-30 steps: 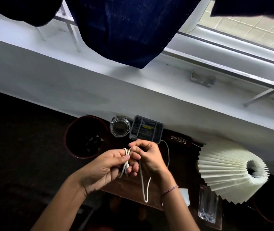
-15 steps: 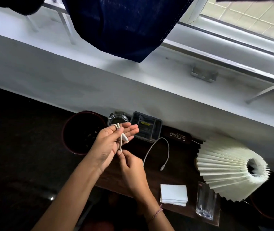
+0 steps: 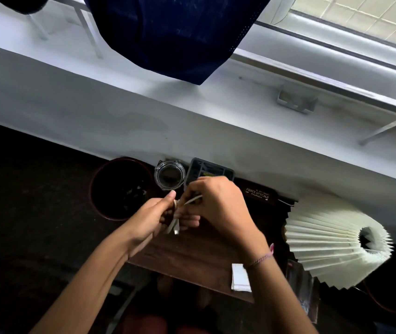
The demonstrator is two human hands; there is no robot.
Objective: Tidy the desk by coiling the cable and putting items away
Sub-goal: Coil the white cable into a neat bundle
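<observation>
Both hands [image 3: 148, 220] [image 3: 218, 208] together again on cable [image 3: 175, 224]

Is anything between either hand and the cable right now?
Nothing visible. The left hand grips the bundled white cable and the right hand pinches its loose strand, both directly on it above the desk.

- Daylight from the glazed window [image 3: 360, 22] at upper right brightens the white painted ledge [image 3: 192, 109].
- The dark brown wooden desk [image 3: 192, 256] is dim, and the far left is nearly black.
- The left hand [image 3: 151, 220], right hand [image 3: 218, 208] and thin white cable [image 3: 192, 200] are motion-blurred.
</observation>
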